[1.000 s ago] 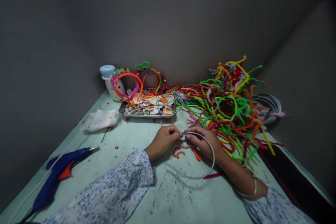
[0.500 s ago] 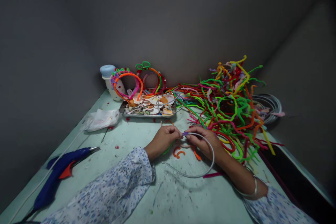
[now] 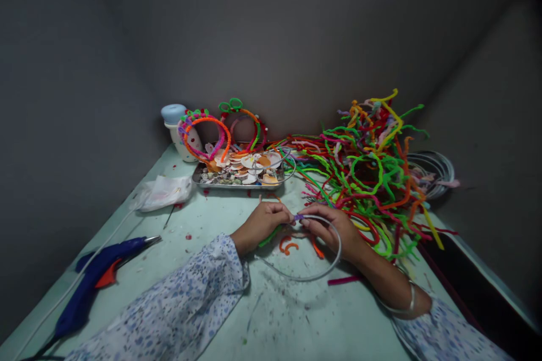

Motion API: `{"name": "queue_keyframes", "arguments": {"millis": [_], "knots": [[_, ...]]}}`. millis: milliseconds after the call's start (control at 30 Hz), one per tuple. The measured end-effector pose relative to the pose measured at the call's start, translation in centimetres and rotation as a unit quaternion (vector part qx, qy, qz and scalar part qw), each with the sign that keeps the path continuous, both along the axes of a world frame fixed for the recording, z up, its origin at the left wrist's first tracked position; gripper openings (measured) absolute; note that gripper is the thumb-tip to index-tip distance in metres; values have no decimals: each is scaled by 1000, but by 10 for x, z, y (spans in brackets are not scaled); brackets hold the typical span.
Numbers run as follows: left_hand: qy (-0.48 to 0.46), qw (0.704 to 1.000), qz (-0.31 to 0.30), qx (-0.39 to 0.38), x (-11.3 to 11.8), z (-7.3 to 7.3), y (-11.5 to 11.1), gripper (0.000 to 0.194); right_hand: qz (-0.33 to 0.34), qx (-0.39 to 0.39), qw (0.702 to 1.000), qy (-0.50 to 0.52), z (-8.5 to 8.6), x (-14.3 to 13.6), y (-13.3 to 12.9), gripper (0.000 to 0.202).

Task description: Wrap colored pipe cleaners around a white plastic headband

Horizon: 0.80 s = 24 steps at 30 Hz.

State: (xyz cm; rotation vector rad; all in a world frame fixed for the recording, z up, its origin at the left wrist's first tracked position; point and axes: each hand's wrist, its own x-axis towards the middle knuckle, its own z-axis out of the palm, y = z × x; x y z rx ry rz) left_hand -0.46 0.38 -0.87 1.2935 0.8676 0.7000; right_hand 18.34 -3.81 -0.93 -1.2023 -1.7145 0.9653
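Near the middle of the table, my left hand (image 3: 263, 225) pinches the end of a purple pipe cleaner (image 3: 298, 217). The purple piece is wound around one end of a thin grey-white hoop (image 3: 337, 248). My right hand (image 3: 334, 229), to the right of it, has its fingers closed on the hoop beside the purple winding. The hoop curves down below both hands, and its other end hangs free at the left. Short orange pipe cleaner pieces (image 3: 290, 247) lie on the table just below my fingers.
A metal tray (image 3: 237, 186) of shells stands behind my hands, with decorated headbands (image 3: 228, 134) and a blue-lidded cup (image 3: 185, 141). Many coloured pipe cleaners (image 3: 368, 180) are heaped at the right, beside coiled wire (image 3: 446, 177). A blue glue gun (image 3: 84, 293) and plastic bag (image 3: 165, 193) lie left.
The hoop has turned a little, its lower curve shifting left and slightly up. Both hands keep nearly the same places and grips.
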Motion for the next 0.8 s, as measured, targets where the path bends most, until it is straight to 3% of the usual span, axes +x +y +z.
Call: {"name": "queue_keyframes", "arguments": {"millis": [533,800], "knots": [[27,999,-39,-24,-3,11,4,11,24,72,996,-42,-1,2,1,15],[25,998,-55,-29,-6,10,6,10,30,112,992,-40,-7,4,3,17]]}}
